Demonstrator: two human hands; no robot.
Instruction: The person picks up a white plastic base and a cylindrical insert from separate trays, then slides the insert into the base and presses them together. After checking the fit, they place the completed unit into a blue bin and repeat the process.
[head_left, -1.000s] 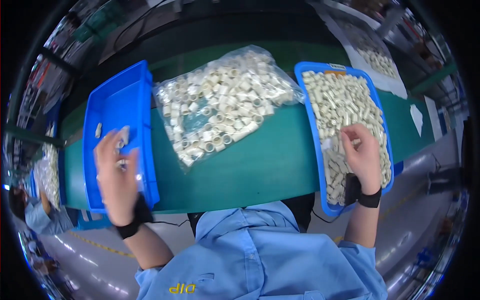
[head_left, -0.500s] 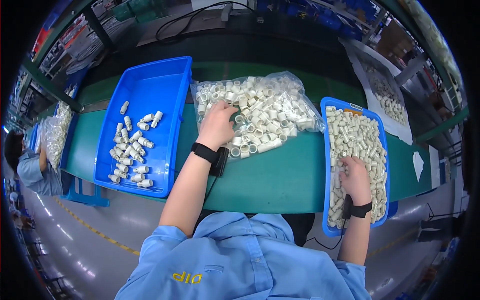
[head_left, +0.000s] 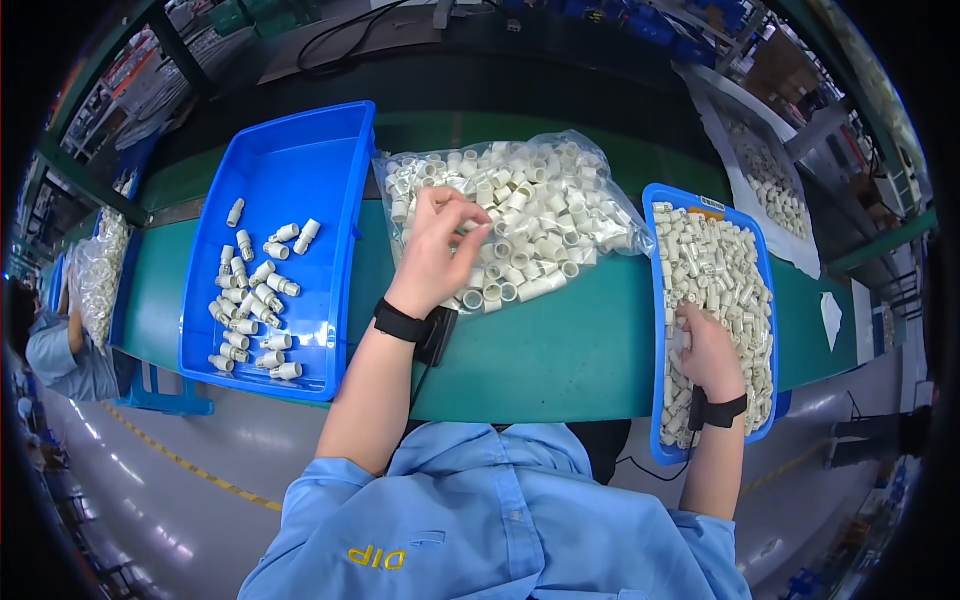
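Green table (head_left: 560, 370) carries the work. White sleeves (head_left: 545, 205) fill the clear bag (head_left: 636, 238) behind its near edge; many are left. Left-end tray (head_left: 290, 180): small batch of two-section parts (head_left: 266, 297), apparently done. Right-end bin (head_left: 659, 300): well filled. Left hand (head_left: 432, 255): fingers curled over bag, closure indeterminate. Right hand (head_left: 715, 358): fingers at bin contents (head_left: 715, 255), closure indeterminate.

Left head-worn fisheye view, close and downward, over left hand (head_left: 435, 260), right hand (head_left: 713, 357) and green worktable (head_left: 560, 365).

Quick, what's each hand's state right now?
Left hand: half-curled over bagged white tubes; whether it holds one, can't tell.
Right hand: curled over pale parts; grip can't be told.
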